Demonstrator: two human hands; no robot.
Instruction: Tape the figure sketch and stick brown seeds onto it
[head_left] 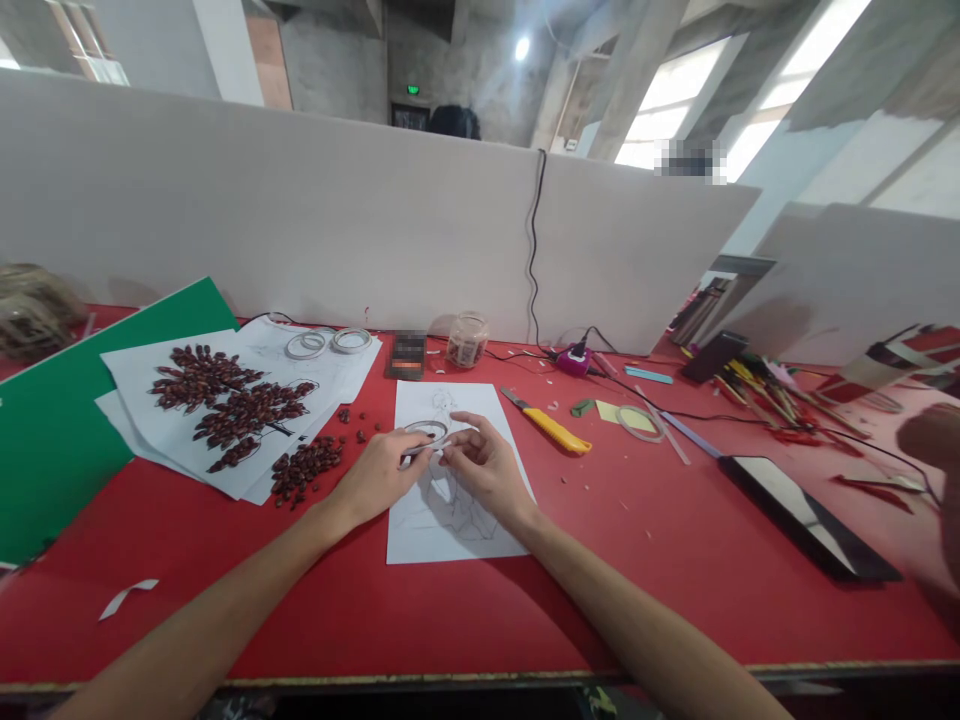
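Note:
My left hand [382,468] is closed round a roll of narrow tape [429,428], held above a white sheet of paper [420,545] with a line drawing on it. Thumb and fingertips of my right hand [484,462] pinch together at the near side of the roll, seemingly at its tape end, though the tips partly hide it. Left of my hands lies a pile of brown seeds [304,468]. Beyond it, a seed-covered branch design [247,405] rests on stacked papers. A yellow utility knife [556,430] lies to the right of the sheet.
Two more tape rolls [351,341] sit on the papers, beside a green board [60,430]. A jar [468,340] and a phone-like device [406,355] stand at the back. On the right are a pink plug adapter [574,360], cables and a black tray-like object [810,520]. A white partition [300,220] closes the far side.

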